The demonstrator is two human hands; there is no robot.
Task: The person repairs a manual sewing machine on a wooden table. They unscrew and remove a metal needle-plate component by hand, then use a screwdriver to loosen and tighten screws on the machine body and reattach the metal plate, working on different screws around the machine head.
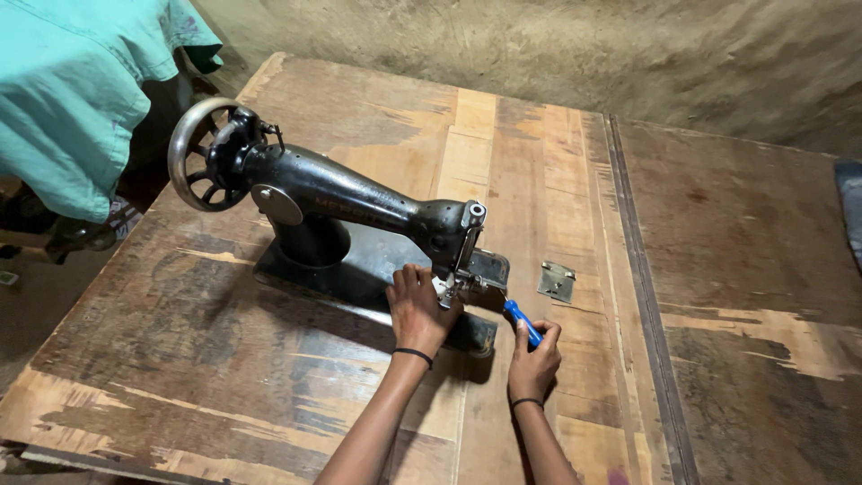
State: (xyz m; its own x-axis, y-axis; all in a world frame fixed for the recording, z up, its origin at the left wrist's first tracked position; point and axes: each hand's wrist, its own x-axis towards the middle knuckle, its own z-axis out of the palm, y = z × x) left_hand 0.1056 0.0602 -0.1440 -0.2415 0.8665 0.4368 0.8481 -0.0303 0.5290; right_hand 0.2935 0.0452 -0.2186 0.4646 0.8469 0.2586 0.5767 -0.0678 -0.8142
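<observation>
Head view looks down on a worn wooden tabletop (pixel 269 359), with a teal cloth (pixel 63 99) hanging over its far left corner. Right of that stands an old black sewing machine (pixel 341 202), handwheel (pixel 193 153) at its left end and needle head toward the middle of the tabletop. The left hand (pixel 417 310) rests on the machine's bed just beside the needle area, fingers together and curled against the metal, seemingly to steady the part being worked. The right hand (pixel 534 364), just to the right and nearer, pinches a blue-handled screwdriver (pixel 523 323) in closed fingers, its tip angled up-left into the presser-foot region under the head. Further right, a small metal plate (pixel 557 281) lies loose on the wood, apart from the machine
</observation>
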